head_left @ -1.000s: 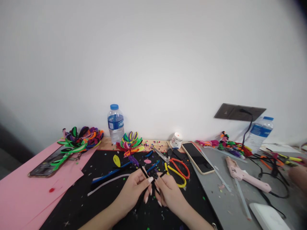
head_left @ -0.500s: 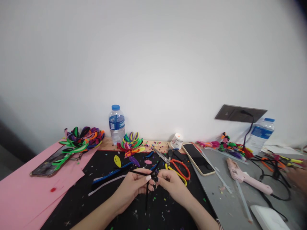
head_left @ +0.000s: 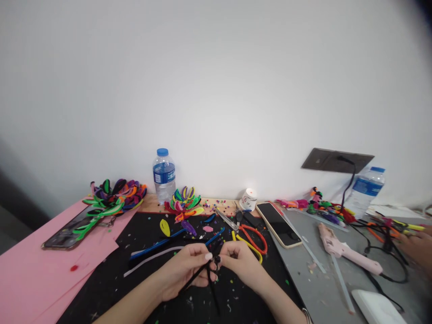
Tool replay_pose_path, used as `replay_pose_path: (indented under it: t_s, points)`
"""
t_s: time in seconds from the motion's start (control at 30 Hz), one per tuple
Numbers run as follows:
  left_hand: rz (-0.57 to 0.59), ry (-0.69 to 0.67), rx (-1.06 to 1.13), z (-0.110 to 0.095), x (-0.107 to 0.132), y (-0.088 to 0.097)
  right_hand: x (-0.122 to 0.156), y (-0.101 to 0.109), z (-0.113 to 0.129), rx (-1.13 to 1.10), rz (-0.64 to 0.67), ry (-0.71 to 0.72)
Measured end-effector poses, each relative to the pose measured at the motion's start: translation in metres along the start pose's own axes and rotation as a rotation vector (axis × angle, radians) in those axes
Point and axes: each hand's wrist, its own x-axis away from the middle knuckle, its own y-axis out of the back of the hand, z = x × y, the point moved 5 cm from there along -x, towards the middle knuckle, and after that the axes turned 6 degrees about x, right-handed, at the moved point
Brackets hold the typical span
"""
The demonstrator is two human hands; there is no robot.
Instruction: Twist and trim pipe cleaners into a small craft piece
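My left hand (head_left: 191, 264) pinches black pipe cleaners (head_left: 213, 294) between thumb and fingers, over a black mat (head_left: 162, 310). Two loose black ends hang down from the grip. Facing it, my right hand (head_left: 241, 263) is closed on a small twisted black knot at the other end of the same bundle. Fingertips partly hide the join. Just beyond the hands lie a blue pipe cleaner (head_left: 216, 236), yellow pipe cleaners (head_left: 251, 246) and scissors with orange handles (head_left: 254, 238). A pale lilac strip (head_left: 145, 262) lies left of my left hand.
Against the wall stand a water bottle (head_left: 164, 177) and an upturned paper cup (head_left: 249, 199). Looped pipe-cleaner pieces (head_left: 114, 198) cover a phone (head_left: 64, 236) at left. Rightward are another phone (head_left: 279, 225), a pink glue gun (head_left: 351, 256) and another person's hand (head_left: 418, 245).
The black pipe cleaners have turned in my fingers: an end that pointed left now slants down left. Both hands have shifted slightly downward and stay closed.
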Motion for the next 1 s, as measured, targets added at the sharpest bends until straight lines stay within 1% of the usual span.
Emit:
replay_pose_path:
  t_s: [0.23,0.3,0.43,0.53,0.63,0.73,0.8,0.9,1.0]
  points:
    - [0.051,0.033,-0.048,0.006,-0.001,-0.001,0.002,0.000,0.001,0.005,-0.019,0.005]
    - [0.058,0.065,-0.110,0.007,0.000,-0.005,0.004,-0.001,0.002,-0.004,-0.011,-0.003]
    - [0.100,0.111,-0.292,0.009,0.005,-0.011,0.007,-0.004,0.007,-0.018,0.058,-0.009]
    - [0.132,0.134,-0.366,0.012,0.008,-0.013,0.008,-0.007,0.008,-0.013,0.093,-0.027]
    - [0.134,0.075,-0.376,0.011,0.007,-0.015,0.006,-0.004,0.004,-0.049,0.050,-0.053]
    - [0.060,-0.044,-0.372,0.005,0.004,-0.012,0.003,0.003,-0.001,-0.126,-0.022,-0.097]
    - [0.002,-0.109,-0.373,0.001,0.001,-0.010,0.002,0.007,-0.001,-0.136,-0.021,-0.098]
    - [-0.043,-0.178,-0.377,-0.004,-0.001,-0.006,0.002,0.009,0.003,-0.042,-0.018,-0.040]
    - [-0.054,-0.187,-0.370,-0.004,-0.002,-0.004,0.002,0.013,0.008,0.139,-0.110,0.037]
